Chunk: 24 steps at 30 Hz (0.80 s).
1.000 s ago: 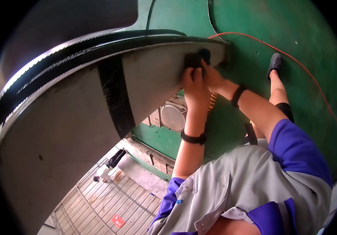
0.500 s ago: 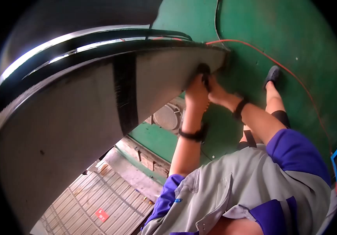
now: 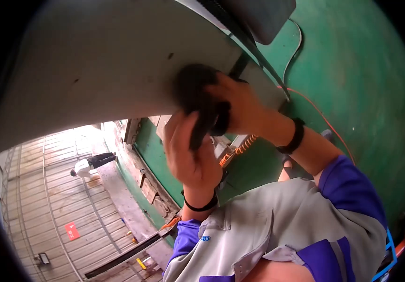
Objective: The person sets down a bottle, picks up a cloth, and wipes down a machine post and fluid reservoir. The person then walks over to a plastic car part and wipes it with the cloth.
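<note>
A dark handheld tool [image 3: 201,101] with a round head lies against the large grey panel [image 3: 103,61] above me; motion blurs its outline. My left hand [image 3: 190,152] is wrapped round the tool's lower, handle-like part. On the tool's upper right side, my right hand [image 3: 238,101] has its fingers closed over the body. An orange coiled hose [image 3: 240,149] hangs just below my right hand. A black strip [image 3: 238,66] crosses the panel behind that hand. Both wrists wear dark bands.
A green floor [image 3: 362,70] carries a red hose [image 3: 325,117] and a black cable [image 3: 295,51]. A dark rounded part [image 3: 268,19] overhangs the panel's upper edge. At the lower left, another person [image 3: 92,163] in a white top is beside slatted flooring [image 3: 38,197] with a red sign [image 3: 71,231].
Both hands and the tool have moved left along the panel and now look larger. The view has swung, bringing more slatted flooring and the other person into sight.
</note>
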Each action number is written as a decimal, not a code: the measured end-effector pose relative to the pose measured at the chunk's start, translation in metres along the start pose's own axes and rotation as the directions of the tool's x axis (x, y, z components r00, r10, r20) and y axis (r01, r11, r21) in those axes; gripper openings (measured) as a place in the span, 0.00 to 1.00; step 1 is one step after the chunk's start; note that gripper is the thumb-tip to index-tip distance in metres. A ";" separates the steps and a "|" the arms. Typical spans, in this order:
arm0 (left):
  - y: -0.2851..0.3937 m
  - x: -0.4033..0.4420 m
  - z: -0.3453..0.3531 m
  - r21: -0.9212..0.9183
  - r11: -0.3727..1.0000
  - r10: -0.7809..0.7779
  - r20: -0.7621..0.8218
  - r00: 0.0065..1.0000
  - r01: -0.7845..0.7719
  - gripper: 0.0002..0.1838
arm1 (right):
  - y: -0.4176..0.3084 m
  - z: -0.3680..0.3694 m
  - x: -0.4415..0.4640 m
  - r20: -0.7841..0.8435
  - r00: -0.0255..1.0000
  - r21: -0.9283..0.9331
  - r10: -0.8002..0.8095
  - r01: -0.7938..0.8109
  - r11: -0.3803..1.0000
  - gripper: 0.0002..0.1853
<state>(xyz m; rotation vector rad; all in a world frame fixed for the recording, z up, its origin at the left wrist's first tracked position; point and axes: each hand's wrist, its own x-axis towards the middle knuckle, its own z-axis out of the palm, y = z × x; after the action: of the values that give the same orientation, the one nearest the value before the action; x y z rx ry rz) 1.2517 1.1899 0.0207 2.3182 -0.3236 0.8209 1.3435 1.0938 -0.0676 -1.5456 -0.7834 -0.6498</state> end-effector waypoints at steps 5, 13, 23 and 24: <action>-0.027 -0.021 0.033 0.018 0.995 -0.100 0.239 0.966 0.099 0.15 | 0.038 0.013 -0.064 0.080 0.973 -0.083 0.216 -0.210 0.974 0.28; -0.081 -0.078 0.095 -0.459 0.285 -0.639 0.564 0.524 0.842 0.17 | 0.093 -0.015 -0.162 0.381 0.703 -0.401 0.600 -0.459 0.792 0.30; -0.029 -0.033 0.141 -0.638 0.123 -0.506 0.619 0.601 0.760 0.13 | 0.063 -0.162 -0.136 0.155 0.830 -0.188 0.535 -0.507 0.841 0.23; -0.024 -0.028 0.143 -0.610 0.148 -0.487 0.640 0.594 0.778 0.13 | 0.062 -0.175 -0.124 0.126 0.822 -0.171 0.555 -0.533 0.828 0.20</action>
<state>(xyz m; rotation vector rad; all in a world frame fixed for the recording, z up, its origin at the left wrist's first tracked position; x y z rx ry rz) 1.3079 1.1157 -0.0936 1.2797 0.1763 -0.2077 1.3213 0.9029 -0.1817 -1.8565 -0.3853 -0.1397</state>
